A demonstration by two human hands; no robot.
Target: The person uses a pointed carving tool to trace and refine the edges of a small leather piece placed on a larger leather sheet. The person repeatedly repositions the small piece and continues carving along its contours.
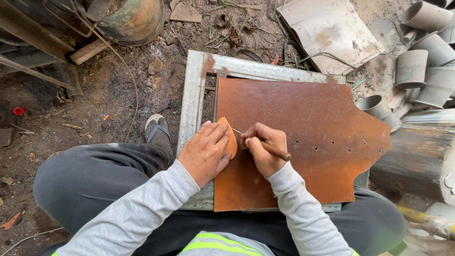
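A rusty brown metal sheet (pixel 308 128) lies on a grey metal frame (pixel 194 95) on the ground. My left hand (pixel 204 151) presses flat on a small orange leaf-shaped template (pixel 231 137) at the sheet's left edge. My right hand (pixel 263 148) grips a thin pointed scribing tool (pixel 268 146), its tip touching the sheet beside the template's right edge. Both arms are in grey sleeves, and my legs in dark trousers straddle the frame.
Several grey metal pipe sections (pixel 422 66) lie at the right. A pale metal plate (pixel 329 31) rests behind the frame. A rusty drum (pixel 135 19) stands at the top left. A log (pixel 417 161) sits at the right. My grey shoe (pixel 159 132) rests on dirt.
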